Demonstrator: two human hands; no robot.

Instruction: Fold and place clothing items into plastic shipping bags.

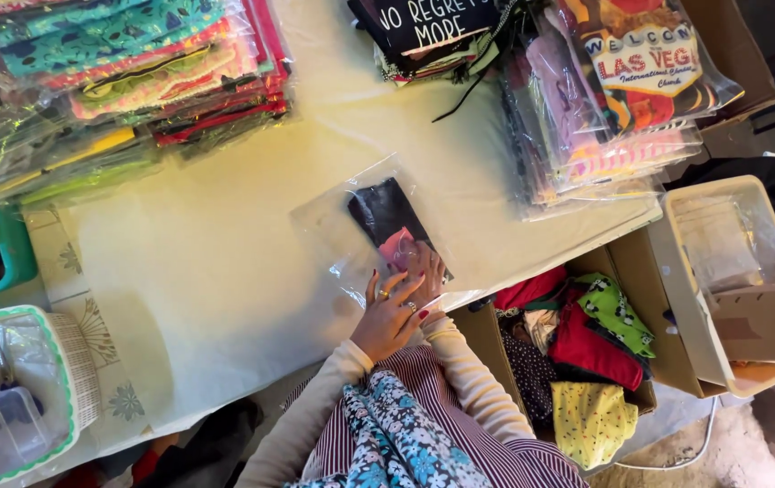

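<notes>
While my left hand (389, 318) lies flat and open-fingered on the clear bag (365, 230), my right hand (430, 271) reaches inside.
Past my fingertips, a folded black garment (386, 213) with a pink patch fills it; I cannot tell the right's grasp.

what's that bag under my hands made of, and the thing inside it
The bag looks like thin clear plastic film: glossy, see-through, creased. The folded item inside seems to be soft black fabric with a pink patch, though the material is uncertain. Both hands press its near end.

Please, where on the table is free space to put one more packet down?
The widest bare cloth lies between the clear bag under both hands and the basket. A narrower strip runs between the two packet stacks. Both far corners are crowded.
</notes>
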